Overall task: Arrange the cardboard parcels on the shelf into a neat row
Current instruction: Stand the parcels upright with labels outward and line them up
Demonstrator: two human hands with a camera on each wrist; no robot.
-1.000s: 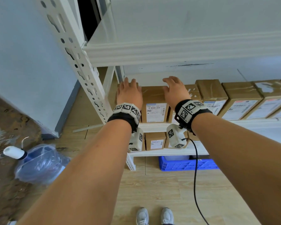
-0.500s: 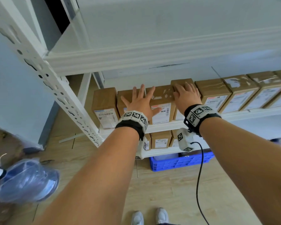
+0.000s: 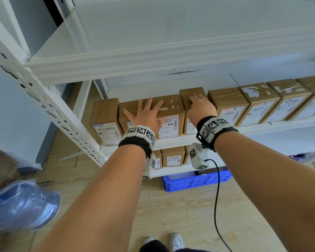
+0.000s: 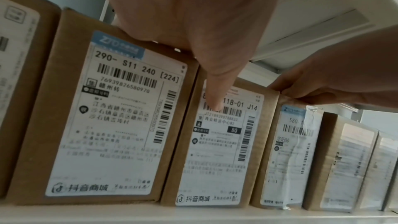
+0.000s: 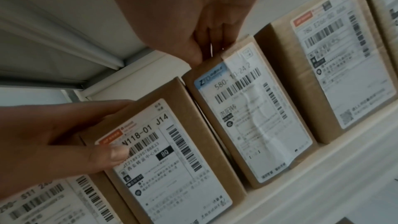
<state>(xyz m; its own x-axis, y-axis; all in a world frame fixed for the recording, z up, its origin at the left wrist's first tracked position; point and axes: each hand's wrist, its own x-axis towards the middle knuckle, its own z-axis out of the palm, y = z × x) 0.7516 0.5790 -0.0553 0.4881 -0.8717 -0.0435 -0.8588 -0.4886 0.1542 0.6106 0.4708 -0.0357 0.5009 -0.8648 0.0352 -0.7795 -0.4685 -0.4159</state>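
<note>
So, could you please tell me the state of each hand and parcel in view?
Left hand: flat, fingers spread across two parcel tops.
Right hand: fingers curled on the 580 parcel.
580 parcel: upright, set further back than its neighbours.
J14 parcel: upright, under the left thumb.

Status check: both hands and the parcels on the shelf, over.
Left hand flat, spread across two parcels' tops. Right hand curled over the 580 parcel, which sits set back from the row. J14 parcel alongside. Nothing blocking the shelf edge.
</note>
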